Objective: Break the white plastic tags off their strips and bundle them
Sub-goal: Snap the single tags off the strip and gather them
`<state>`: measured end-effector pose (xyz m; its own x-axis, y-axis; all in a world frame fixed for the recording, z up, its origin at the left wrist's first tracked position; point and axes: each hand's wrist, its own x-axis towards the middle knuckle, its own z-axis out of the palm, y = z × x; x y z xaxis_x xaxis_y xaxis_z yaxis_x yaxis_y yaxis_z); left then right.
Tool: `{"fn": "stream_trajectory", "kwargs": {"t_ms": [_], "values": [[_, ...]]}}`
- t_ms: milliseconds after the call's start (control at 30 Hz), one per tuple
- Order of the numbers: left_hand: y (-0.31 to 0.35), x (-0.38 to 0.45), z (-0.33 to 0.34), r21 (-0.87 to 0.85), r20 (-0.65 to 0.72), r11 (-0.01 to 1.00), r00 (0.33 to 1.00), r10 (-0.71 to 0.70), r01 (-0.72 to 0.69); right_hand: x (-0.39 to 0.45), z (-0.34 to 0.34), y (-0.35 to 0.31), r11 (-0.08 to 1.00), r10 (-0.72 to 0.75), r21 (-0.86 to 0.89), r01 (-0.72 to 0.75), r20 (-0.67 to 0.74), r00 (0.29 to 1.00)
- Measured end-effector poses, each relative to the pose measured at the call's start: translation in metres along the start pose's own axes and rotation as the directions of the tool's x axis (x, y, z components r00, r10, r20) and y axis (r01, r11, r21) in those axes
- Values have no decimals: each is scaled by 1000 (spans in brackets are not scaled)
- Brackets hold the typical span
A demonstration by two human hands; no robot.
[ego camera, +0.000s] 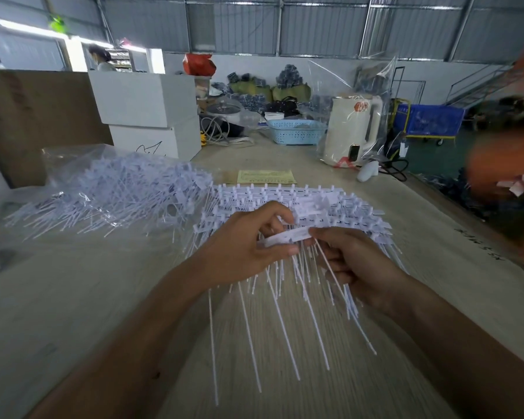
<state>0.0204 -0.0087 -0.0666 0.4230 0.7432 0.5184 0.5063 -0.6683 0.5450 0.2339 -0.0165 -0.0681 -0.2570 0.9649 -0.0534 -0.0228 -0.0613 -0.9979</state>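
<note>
Wooden tabletop (103, 297) under my arms, left hand (239, 252) and right hand (354, 264) both pinching one strip of white tags (288, 238), stems hanging down. Behind it, more strips (285, 198), loose tag pile (118, 192) far left

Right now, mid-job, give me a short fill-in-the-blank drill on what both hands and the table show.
1. Both hands, the left hand and the right hand, hold one white tag strip with its thin tails hanging ____.
2. The loose pile of tags lies on a clear plastic ____.
3. The basket at the far end of the table is ____ in colour.

Missing words: down; bag; blue
</note>
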Motion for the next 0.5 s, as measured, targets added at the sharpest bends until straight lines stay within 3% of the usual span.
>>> {"fn": "stream_trajectory", "kwargs": {"t_ms": [133, 233, 333, 500], "values": [[2, -2, -3, 35, 64, 998, 997, -45, 42, 2, -2, 2, 999, -2, 36, 3, -26, 1000], [3, -1, -1, 171, -14, 984, 999, -41, 43, 0, -1, 3, 1000, -14, 21, 15, -40, 999], [5, -3, -1, 317, -63, 948, 998, -6, 26, -3, 1, 2, 996, -66, -62, 63, -57, 996], [2, -4, -3, 353, -34, 934, 997, 69, -53, -7, -2, 3, 959, -180, -220, 177, 7, 984]]}}
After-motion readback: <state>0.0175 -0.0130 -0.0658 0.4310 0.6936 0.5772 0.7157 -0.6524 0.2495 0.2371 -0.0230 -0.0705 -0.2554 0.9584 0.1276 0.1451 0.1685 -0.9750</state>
